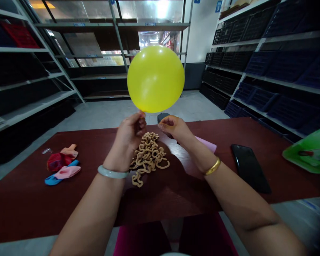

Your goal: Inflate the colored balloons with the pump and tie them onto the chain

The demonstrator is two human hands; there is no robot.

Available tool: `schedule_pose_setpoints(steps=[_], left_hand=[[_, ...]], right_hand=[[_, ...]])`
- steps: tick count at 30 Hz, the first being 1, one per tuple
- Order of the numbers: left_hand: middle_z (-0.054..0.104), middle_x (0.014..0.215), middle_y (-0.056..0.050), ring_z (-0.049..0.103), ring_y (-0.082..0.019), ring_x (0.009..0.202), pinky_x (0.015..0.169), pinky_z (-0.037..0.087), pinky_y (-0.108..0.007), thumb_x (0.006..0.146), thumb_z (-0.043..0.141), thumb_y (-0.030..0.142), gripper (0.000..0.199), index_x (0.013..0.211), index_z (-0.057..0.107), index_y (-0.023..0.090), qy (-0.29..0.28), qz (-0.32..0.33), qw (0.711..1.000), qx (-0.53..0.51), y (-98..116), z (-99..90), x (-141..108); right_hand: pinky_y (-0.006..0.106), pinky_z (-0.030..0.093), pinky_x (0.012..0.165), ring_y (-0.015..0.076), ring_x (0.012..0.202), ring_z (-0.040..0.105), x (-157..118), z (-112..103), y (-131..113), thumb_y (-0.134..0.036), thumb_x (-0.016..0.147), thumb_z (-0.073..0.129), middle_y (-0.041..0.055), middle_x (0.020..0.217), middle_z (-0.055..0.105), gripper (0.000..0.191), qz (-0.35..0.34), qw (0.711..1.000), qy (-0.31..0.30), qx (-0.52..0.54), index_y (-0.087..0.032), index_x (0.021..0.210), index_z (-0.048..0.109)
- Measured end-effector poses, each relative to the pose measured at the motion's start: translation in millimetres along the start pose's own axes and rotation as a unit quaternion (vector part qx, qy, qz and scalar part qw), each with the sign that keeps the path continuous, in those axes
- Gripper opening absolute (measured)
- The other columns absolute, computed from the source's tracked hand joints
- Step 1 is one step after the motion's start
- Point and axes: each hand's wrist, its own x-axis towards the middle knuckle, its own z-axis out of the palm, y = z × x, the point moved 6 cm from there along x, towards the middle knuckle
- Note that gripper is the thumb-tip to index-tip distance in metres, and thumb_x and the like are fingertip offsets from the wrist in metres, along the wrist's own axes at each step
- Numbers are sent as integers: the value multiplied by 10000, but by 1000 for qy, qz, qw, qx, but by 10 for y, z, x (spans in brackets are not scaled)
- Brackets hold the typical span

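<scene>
An inflated yellow balloon [156,79] hangs in the air over the back of the table, its neck at the lower left. My left hand [133,129] is closed on that neck. To the right and below the balloon, my right hand [174,127] has thumb and fingertips pinched together; whether anything small is between them cannot be made out. It is apart from the balloon. Beneath and between the hands, a heap of tan, curly ring-shaped pieces [149,154] lies on the table, partly hidden by my left hand.
Uninflated balloons [60,161] lie on the dark red table [96,213] at left. A pink object [208,144] lies behind my right forearm. Farther right are a black phone [249,167] and a green package [309,151]. Shelves [101,76] stand beyond.
</scene>
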Motion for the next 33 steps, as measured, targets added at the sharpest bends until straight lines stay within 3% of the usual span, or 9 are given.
schedule_pose_setpoints(steps=[5, 10, 15, 17, 19, 23, 26, 30, 33], left_hand=[[408, 507, 41, 367, -53, 398, 333, 204, -161, 810, 570, 171, 151, 662, 538, 171, 82, 89, 989, -80, 634, -503, 81], [423, 501, 49, 364, -42, 386, 326, 192, -156, 795, 616, 195, 149, 668, 547, 162, 153, 131, 976, -78, 786, -830, 71], [413, 496, 59, 355, -35, 378, 319, 167, -154, 753, 664, 212, 148, 669, 565, 141, 175, 152, 970, -77, 736, -961, 134], [421, 506, 60, 352, -31, 380, 322, 161, -153, 730, 682, 215, 139, 682, 581, 133, 188, 159, 966, -74, 729, -1019, 148], [435, 518, 58, 357, -29, 386, 328, 167, -152, 706, 702, 227, 149, 691, 592, 128, 198, 164, 964, -70, 723, -1069, 152], [446, 524, 55, 379, -31, 399, 338, 182, -150, 677, 727, 262, 182, 691, 602, 130, 192, 166, 965, -61, 698, -1116, 156], [447, 533, 51, 380, -33, 401, 337, 177, -153, 673, 735, 284, 197, 704, 619, 127, 183, 173, 966, -57, 701, -1131, 156], [451, 551, 44, 380, -31, 417, 337, 169, -149, 663, 746, 272, 200, 713, 630, 118, 186, 193, 961, -74, 752, -1171, 145], [429, 541, 47, 368, -31, 418, 335, 168, -146, 668, 742, 260, 189, 702, 627, 114, 187, 193, 959, -83, 774, -1174, 140]], right_hand=[[236, 377, 615, 107, 662, 535, -23, 90, -35, -212, 769, 668, -15, 717, 637, 40, -119, 951, -37, -282, -183, 754, 691], [295, 413, 832, 163, 891, 576, -25, 444, 55, -227, 776, 698, 14, 886, 686, 47, -198, 896, -83, -390, -225, 811, 730], [313, 392, 913, 191, 1004, 557, 234, 1181, 99, -237, 850, 621, 38, 983, 696, 142, -232, 815, -193, -494, -237, 933, 736], [298, 376, 948, 188, 1064, 549, 388, 1522, 157, -196, 873, 571, 39, 1039, 689, 197, -210, 792, -248, -517, -252, 988, 721], [317, 395, 934, 221, 1058, 567, 549, 1804, 218, -168, 848, 585, 88, 1009, 692, 169, -190, 784, -259, -532, -204, 933, 726], [362, 424, 914, 253, 1031, 596, 751, 2164, 396, -81, 794, 576, 150, 1086, 673, 218, -163, 788, -262, -533, -123, 986, 671], [356, 424, 914, 254, 1031, 597, 791, 2201, 484, -78, 752, 607, 146, 1084, 677, 185, -149, 809, -261, -505, -129, 922, 660], [292, 472, 756, 203, 811, 635, 818, 1962, 407, -167, 763, 631, 74, 841, 710, 14, -119, 859, -243, -435, -161, 776, 628], [255, 474, 633, 143, 685, 615, 836, 1646, 174, -293, 917, 444, 54, 839, 696, 192, -105, 903, -193, -369, -162, 921, 584]])
